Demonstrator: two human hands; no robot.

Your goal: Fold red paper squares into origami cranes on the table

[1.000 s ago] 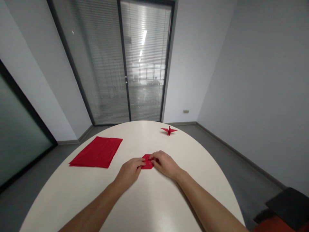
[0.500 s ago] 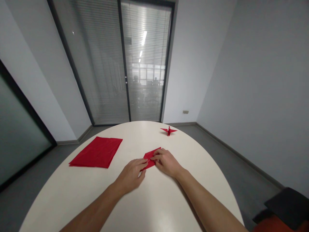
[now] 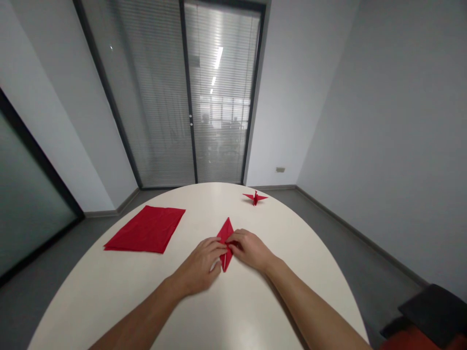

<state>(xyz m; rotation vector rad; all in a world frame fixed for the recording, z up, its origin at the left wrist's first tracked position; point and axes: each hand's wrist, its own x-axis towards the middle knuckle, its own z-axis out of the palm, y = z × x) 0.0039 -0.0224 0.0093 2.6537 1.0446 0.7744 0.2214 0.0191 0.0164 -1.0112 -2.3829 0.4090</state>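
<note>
With left fingers (image 3: 214,247) set wide over the folded paper (image 3: 226,229) and right fingers (image 3: 237,238) pinching its right edge, best crease evenly, without layers slipping.

The head camera, the 1 view, looks from above and behind the grip, where the left hand (image 3: 199,266) and right hand (image 3: 251,249) meet at the folded red paper (image 3: 228,227). It faces forward and down, near enough that 2 forearms (image 3: 146,311) lead to the grip; beyond it, the table (image 3: 204,201) and glass door (image 3: 226,146) show.
</note>
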